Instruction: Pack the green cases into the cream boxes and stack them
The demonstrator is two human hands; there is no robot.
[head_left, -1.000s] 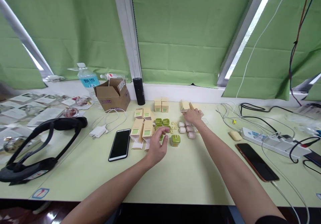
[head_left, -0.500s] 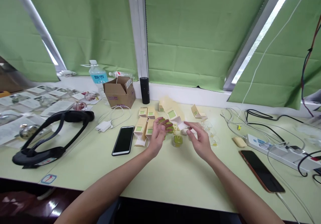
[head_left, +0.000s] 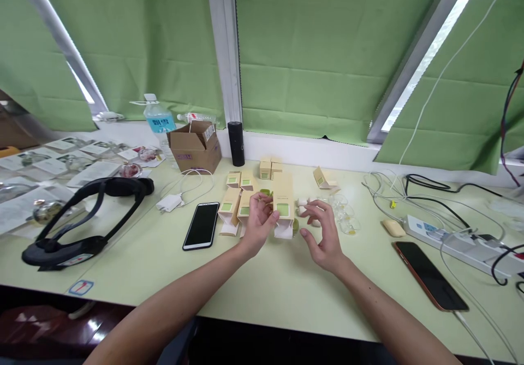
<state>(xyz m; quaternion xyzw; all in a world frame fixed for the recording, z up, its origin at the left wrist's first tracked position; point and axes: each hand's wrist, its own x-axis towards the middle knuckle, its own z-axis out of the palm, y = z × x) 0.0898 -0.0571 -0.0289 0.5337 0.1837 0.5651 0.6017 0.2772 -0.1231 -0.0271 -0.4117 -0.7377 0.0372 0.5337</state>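
A small cream cardboard box (head_left: 283,193) with a green window and an opened white end flap is in my left hand (head_left: 261,220). The thumb and fingers of that hand press on its left side. Just right of the box, my right hand (head_left: 323,231) is apart from it, fingers curved and spread, nothing visible in them. A green item (head_left: 295,226) shows partly behind the box. Small white pieces (head_left: 303,210) lie near my right fingertips, partly covered. Left of my left hand lie similar boxes (head_left: 230,207) with open flaps.
Clear plastic pieces (head_left: 347,217) and an opened box (head_left: 324,178) lie to the right. Beyond them are cables, a power strip (head_left: 442,245) and a phone (head_left: 429,275). Leftward are another phone (head_left: 201,226), a charger (head_left: 170,203), a black headset (head_left: 88,223) and a brown carton (head_left: 195,148).
The small box, blurred and tilted between my hands before, now stands straighter with its flap toward me. My left fingers have closed on its side, and my right hand is off it.
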